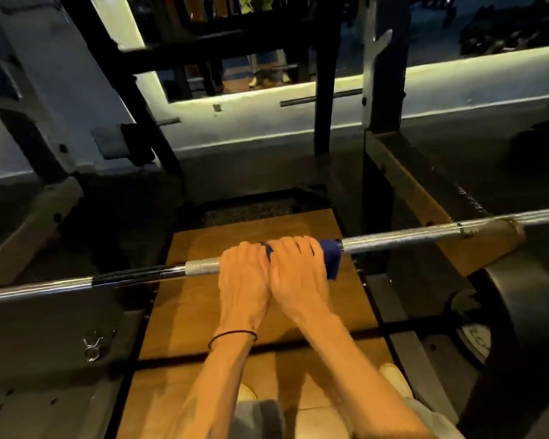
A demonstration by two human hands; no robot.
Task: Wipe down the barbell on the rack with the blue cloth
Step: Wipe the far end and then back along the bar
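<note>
Two hands sit side by side, touching, on the barbell [393, 240], fingers curled over its top. The right hand [298, 270] grips the blue cloth [330, 256] wrapped round the bar, cloth showing just right of its fingers and between the hands. The left hand [243, 277] grips bare knurled steel beside it, a thin black band [232, 337] on its wrist. Below the fingers lies a wooden platform [187, 312]; far right, the bar crosses a rack arm [488, 245] above a dark weight plate [520, 312]

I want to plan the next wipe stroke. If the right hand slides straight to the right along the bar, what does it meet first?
The right hand, gripping the blue cloth on the steel barbell, would probably meet only bare knurled bar until the brown rack support.
</note>
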